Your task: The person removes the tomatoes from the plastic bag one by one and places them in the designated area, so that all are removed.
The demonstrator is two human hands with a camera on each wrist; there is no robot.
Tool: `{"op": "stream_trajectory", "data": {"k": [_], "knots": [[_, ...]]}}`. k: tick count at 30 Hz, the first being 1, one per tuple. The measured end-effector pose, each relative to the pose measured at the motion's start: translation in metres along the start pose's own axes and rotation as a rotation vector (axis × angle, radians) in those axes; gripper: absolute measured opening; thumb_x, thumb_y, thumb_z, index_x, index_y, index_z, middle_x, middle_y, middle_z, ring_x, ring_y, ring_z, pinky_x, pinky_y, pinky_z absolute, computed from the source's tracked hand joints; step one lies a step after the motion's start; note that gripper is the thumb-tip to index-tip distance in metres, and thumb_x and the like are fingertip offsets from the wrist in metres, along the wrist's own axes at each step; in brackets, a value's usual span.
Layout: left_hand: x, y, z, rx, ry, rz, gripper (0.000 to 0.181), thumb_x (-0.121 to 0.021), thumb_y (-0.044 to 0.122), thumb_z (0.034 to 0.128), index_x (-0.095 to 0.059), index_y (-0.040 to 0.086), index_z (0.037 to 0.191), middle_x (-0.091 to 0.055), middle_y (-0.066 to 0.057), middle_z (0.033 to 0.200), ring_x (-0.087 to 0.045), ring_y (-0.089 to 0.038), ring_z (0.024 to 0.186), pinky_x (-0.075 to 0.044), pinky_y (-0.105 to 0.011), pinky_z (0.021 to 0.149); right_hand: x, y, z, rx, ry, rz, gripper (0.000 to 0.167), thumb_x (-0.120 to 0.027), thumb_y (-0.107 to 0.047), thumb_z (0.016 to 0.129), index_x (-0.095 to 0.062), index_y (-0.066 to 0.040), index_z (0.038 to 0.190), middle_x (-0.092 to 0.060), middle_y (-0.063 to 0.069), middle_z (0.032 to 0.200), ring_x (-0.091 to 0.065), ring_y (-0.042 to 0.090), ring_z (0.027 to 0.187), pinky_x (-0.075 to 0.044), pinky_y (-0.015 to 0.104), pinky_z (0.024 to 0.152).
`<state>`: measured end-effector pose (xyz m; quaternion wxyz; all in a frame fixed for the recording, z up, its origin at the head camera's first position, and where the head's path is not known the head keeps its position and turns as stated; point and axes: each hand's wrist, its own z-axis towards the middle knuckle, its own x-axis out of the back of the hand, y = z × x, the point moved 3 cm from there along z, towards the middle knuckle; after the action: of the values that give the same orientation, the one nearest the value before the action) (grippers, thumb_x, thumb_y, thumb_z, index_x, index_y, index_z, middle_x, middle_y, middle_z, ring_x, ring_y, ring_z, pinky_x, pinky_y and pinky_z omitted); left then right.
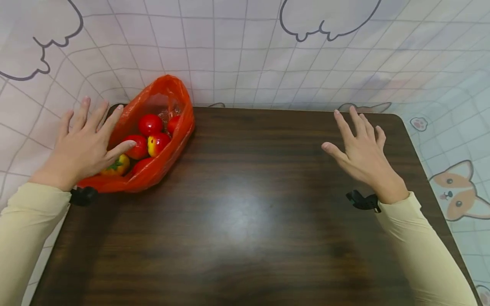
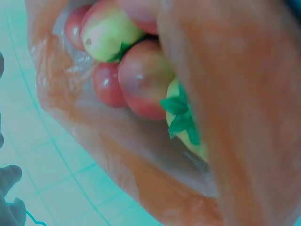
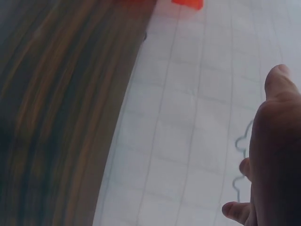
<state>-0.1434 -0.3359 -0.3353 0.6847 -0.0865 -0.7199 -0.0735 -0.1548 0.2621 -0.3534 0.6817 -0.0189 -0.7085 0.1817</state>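
One white, grey-lined grid sheet (image 1: 233,59), printed with rounded cloud outlines (image 1: 329,21) above and a tan-and-white dog face (image 1: 457,193) at the right. In front of it, one dark brown, wood-grained tabletop (image 1: 237,170), round-cornered; fills most of the head view and catches a pale patch of light near the middle. From the lower corners of that view, two long pale-yellow fabric sleeves (image 1: 30,229), one on each side. At the tabletop's far left corner, one orange-red, crinkled plastic bag (image 1: 174,153), mouth spread wide, contents on show. Over the bag's left side, one bare left hand (image 1: 82,146), back upward, fingers straight and fanned apart, grasping nothing; cannot tell whether touching the plastic. Well apart, over the tabletop's far right part, one bare right hand (image 1: 361,153), likewise released, fingers extended, thumb out toward the middle; holds nothing. Inside the bag, several glossy, round red fruits (image 1: 150,125), bunched close; among them, one red-and-yellow fruit (image 1: 153,145) and, near the left thumb, one rounded yellow fruit (image 1: 116,165). At each wrist, a small black wrist-worn piece (image 1: 83,196). On the yellow fruit, pointed green leaves (image 2: 181,115).
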Motion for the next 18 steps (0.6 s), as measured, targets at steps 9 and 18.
{"op": "stream_trajectory", "data": {"k": [9,18], "knots": [[0.006,-0.016,0.021,-0.014,0.034,-0.094,0.088,-0.053,0.055,0.1013,-0.017,0.007,0.165,-0.027,-0.033,0.163,-0.025,-0.059,0.147,-0.024,-0.080,0.114,-0.013,-0.041,0.025,0.063,0.019,0.243,0.087,-0.033,-0.074,0.100,-0.002,-0.029,0.168,-0.008,0.016,0.174,-0.020,0.053,0.155,-0.013,0.077,0.119],[0.008,-0.036,0.029,0.020,-0.014,-0.263,0.085,-0.056,0.038,0.1025,-0.011,0.000,0.164,-0.032,-0.045,0.152,-0.037,-0.064,0.132,-0.032,-0.078,0.111,-0.039,-0.086,0.050,0.114,0.025,0.600,0.072,-0.040,-0.060,0.105,-0.017,-0.030,0.166,-0.034,0.008,0.167,-0.057,0.036,0.136,-0.051,0.059,0.105]]}}
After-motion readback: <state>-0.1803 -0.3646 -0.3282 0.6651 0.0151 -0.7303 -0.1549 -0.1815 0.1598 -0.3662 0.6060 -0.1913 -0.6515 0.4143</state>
